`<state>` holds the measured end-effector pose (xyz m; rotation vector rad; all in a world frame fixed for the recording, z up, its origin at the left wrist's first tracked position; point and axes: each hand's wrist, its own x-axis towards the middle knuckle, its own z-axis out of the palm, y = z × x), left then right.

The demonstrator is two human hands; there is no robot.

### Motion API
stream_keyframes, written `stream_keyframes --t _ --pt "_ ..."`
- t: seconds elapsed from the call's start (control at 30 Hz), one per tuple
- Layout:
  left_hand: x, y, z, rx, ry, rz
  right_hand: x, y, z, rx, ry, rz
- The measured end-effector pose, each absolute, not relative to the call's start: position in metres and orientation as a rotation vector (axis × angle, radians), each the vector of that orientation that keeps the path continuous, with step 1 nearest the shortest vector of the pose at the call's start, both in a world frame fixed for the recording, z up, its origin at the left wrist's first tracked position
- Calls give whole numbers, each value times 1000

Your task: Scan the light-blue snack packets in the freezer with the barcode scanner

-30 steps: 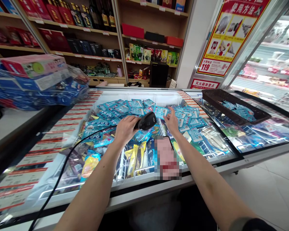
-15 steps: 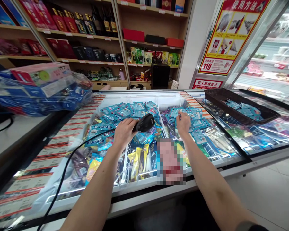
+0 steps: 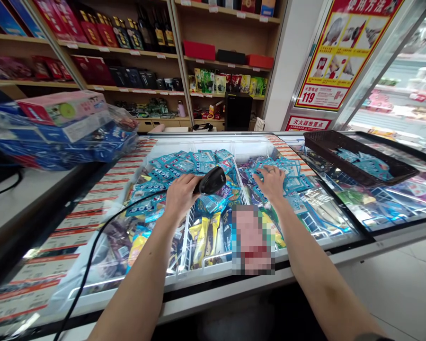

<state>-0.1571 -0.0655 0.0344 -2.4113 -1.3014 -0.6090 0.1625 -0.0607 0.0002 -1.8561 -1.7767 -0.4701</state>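
Observation:
My left hand (image 3: 179, 193) is closed round the handle of a black barcode scanner (image 3: 211, 180), whose black cable (image 3: 92, 255) trails down to the lower left. The scanner hangs over the open chest freezer (image 3: 234, 279), above a heap of teal ice-cream packets (image 3: 184, 163). My right hand (image 3: 271, 182) lies flat with spread fingers on the teal packets (image 3: 291, 170) in the right compartment. A white wire divider (image 3: 239, 182) runs between the two hands.
A dark basket (image 3: 358, 156) holding more teal packets rests on the freezer's glass lid at right. Wrapped blue and pink boxes (image 3: 60, 125) are stacked on the counter at left. Yellow and blue ice-cream bars (image 3: 206, 234) fill the near compartments. Shelves of goods stand behind.
My right hand moved from the divider to the right and has gone from pinching at packets to lying flat on them. The left hand with the scanner shifted slightly nearer.

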Motion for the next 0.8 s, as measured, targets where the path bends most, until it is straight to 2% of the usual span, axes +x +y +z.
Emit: stream_keyframes --t 0.5,0.6,0.8 --pt "-175 -61 36 -2345 -1402 -649 166 -57 6 -1882 -1684 -636" --pt "-179 -61 37 -2329 -1406 -628 154 -56 13 -1773 -1751 -540" --pt "-190 -61 40 -2273 -1465 -642 114 -35 17 -1627 -2072 -119"
